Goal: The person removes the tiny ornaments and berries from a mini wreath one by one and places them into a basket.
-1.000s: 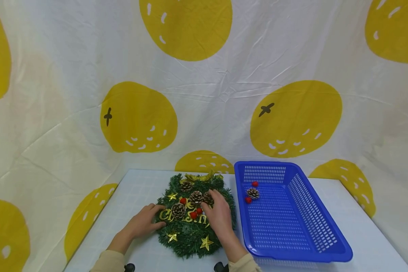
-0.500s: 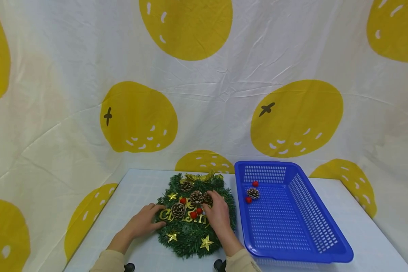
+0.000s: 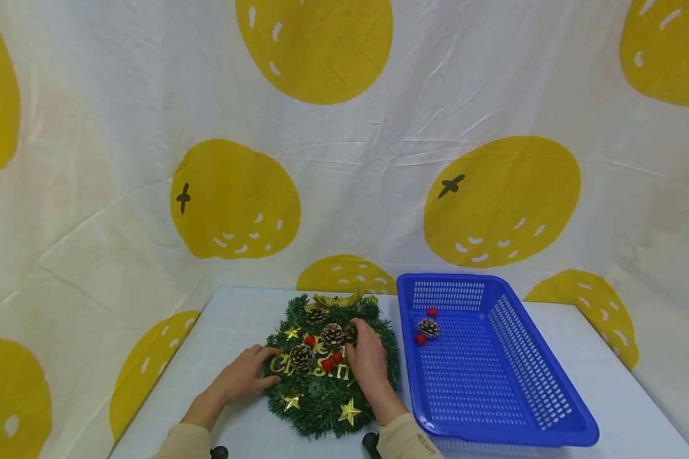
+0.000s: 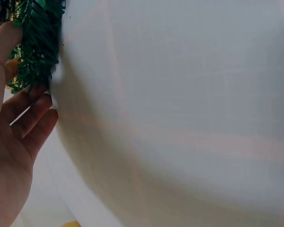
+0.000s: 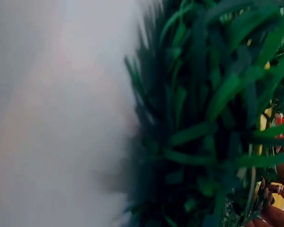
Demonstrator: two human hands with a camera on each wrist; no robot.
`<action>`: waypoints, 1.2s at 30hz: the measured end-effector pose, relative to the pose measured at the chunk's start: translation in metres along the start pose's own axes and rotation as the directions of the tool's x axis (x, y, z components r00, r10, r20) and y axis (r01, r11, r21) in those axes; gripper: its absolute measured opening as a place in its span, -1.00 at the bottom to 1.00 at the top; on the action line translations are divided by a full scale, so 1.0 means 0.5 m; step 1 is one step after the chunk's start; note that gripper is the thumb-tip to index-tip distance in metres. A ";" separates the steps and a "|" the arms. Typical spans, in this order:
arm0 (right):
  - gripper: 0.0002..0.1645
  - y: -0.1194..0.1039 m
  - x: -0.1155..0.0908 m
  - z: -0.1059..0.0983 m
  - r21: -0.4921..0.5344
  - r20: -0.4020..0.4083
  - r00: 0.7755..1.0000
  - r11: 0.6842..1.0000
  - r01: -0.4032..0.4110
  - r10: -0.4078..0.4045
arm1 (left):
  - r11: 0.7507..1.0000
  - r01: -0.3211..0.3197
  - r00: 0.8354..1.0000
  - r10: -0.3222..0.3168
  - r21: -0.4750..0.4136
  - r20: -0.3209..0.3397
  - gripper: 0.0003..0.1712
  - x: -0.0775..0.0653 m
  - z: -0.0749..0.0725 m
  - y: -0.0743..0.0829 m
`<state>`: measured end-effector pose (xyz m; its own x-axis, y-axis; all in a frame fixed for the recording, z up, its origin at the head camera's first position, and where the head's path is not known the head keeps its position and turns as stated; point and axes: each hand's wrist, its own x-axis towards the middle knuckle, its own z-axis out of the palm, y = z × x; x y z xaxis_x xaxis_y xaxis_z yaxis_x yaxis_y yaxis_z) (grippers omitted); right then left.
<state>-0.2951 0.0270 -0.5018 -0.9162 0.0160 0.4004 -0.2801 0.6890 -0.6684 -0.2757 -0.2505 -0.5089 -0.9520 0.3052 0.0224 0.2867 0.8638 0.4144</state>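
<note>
A green Christmas wreath (image 3: 316, 387) lies on the table with gold lettering, gold stars (image 3: 349, 412), red berries (image 3: 327, 364) and several pine cones (image 3: 332, 335). At its left edge my left hand (image 3: 245, 375) rests, fingers spread from the thumb and touching the greenery (image 4: 38, 47). My right hand (image 3: 369, 358) reaches over the wreath's right side, its thumb and fingers curled round a pine cone (image 3: 350, 333) that they partly hide. In the right wrist view, greenery fills the middle, and fingers (image 5: 277, 215) show beside that cone at the lower right.
A blue plastic basket (image 3: 496, 438) stands on the table right of the wreath. Inside it, near its left wall, are one pine cone (image 3: 429, 327) and two red berries (image 3: 421, 339). A patterned cloth (image 3: 379, 210) hangs behind the white table (image 3: 235, 306).
My right hand has turned slightly and its wrist has shifted a little left; its fingers cover more of the pine cone. The left hand and the wreath stay in place.
</note>
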 end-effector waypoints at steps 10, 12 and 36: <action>-0.59 0.008 0.003 -0.002 -0.021 -0.070 0.996 0.999 0.048 -0.049 | 1.000 -0.007 1.000 0.007 -0.006 0.000 -0.33 -0.001 -0.001 0.004; -0.59 0.007 0.003 -0.002 -0.008 -0.095 0.994 0.999 0.048 -0.049 | 1.000 -0.004 1.000 0.004 -0.002 0.000 -0.33 -0.001 -0.001 0.005; -0.35 -0.078 0.027 -0.072 0.325 -0.040 0.989 0.938 -0.121 0.142 | 1.000 0.009 1.000 -0.009 -0.013 -0.002 -0.34 -0.003 -0.006 0.007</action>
<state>-0.2861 0.0265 -0.4480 -0.9345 0.1426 0.3262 -0.2446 0.4087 -0.8793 -0.2734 -0.2491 -0.5050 -0.9547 0.2969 0.0202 0.2768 0.8613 0.4260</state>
